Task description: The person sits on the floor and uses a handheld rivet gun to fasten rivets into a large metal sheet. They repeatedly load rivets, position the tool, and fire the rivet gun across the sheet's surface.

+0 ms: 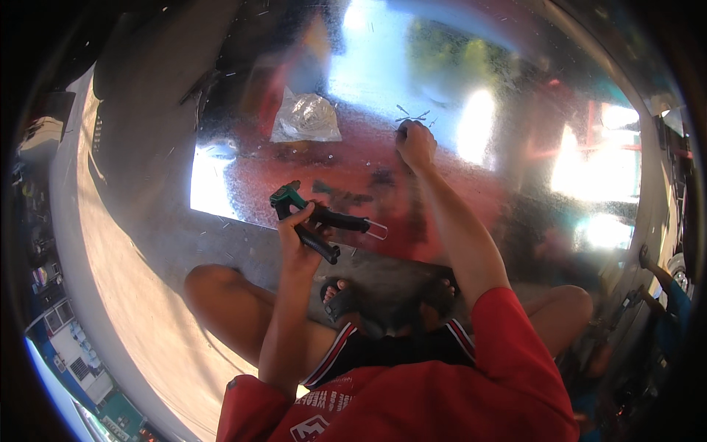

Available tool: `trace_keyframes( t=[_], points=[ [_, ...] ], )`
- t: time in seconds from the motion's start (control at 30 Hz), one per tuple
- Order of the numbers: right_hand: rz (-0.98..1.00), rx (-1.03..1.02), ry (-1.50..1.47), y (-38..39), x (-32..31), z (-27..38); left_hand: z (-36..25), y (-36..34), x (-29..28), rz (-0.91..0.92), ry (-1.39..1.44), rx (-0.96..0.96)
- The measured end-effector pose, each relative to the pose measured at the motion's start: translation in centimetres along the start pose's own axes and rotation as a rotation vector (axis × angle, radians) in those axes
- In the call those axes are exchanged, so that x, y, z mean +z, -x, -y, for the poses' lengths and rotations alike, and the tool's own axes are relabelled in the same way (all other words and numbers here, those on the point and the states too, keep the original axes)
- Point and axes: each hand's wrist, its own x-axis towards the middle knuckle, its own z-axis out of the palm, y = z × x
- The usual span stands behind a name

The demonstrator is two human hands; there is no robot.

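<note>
My left hand (294, 227) is wrapped round a hand riveter (340, 219) with a green head, black handles and a wire loop at one handle's end. The handles stand spread apart, and the tool is held over the near edge of a shiny metal sheet (353, 169). Farther out, my right hand (417, 145) rests low on the sheet with its fingers curled together. Just past its fingertips lie several thin pieces that look like rivets (414, 116). Whatever the right fingertips pinch, if anything, is hidden.
A clear plastic bag (305, 118) sits on the sheet, left of my right hand. Bright reflections cover the sheet. My sandalled feet (340, 298) are just below its near edge. Concrete floor (140, 140) stretches along the left. Part of another person (666, 295) shows at the far right.
</note>
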Motion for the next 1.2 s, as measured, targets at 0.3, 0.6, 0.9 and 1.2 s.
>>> trace_keyframes(
  t=[0.3, 0.6, 0.9, 1.2],
  points=[
    [0.09, -0.034, -0.513, 4.3, -13.1, 7.0, 0.8, 0.9, 3.9, 0.711, 0.188, -0.138],
    [-0.17, -0.595, -0.061, 6.6, -26.3, 15.9, -0.4, 2.7, 7.5, 1.368, 0.131, -0.19],
    [-0.197, -0.685, 0.015, 9.0, -28.3, 17.3, -0.6, 3.9, 7.6, 1.323, 0.195, -0.196],
    [-0.107, -0.799, 0.232, 8.7, -30.1, 17.3, -0.7, 4.0, 7.0, 1.346, 0.057, -0.208]
  ],
)
